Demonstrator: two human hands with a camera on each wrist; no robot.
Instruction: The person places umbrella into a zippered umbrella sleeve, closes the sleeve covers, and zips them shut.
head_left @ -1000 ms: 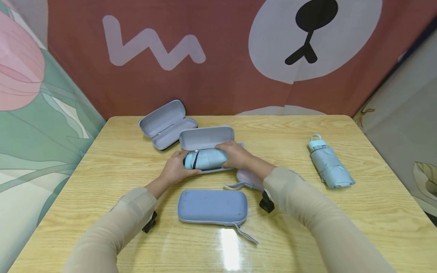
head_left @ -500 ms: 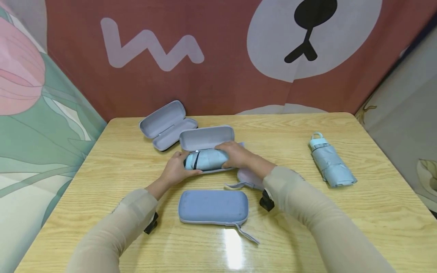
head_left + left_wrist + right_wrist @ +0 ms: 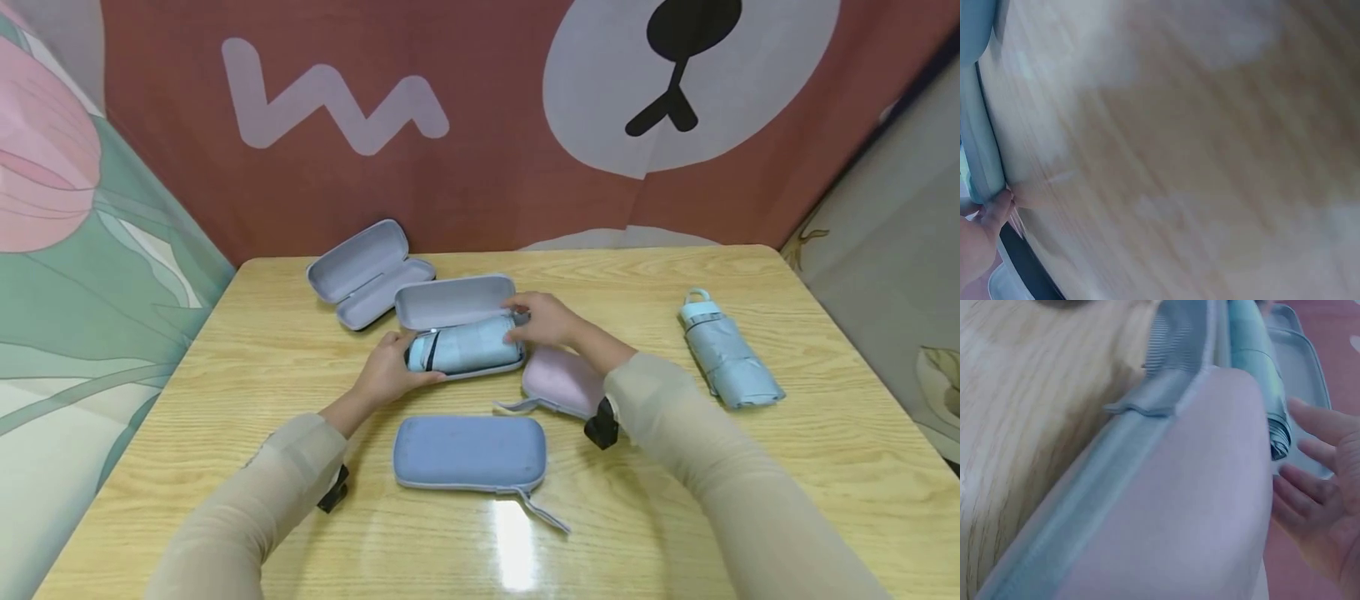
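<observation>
Moved: my right hand (image 3: 546, 318), outward to the free end of the umbrella (image 3: 472, 343), lying in the nearer open case (image 3: 453, 304); fingers parted, contact unclear. My left hand (image 3: 390, 365) grips the case's other end. Advised: brace left, ease the free end fully inside.

Left arm (image 3: 258, 483) and right arm (image 3: 675, 429) extended forward, both angled inward. Left hand (image 3: 386, 371) gripping, thumb (image 3: 427, 378) set apart. Right hand (image 3: 546, 318) loosely spread, fingers (image 3: 1319, 420) slightly bent.
</observation>
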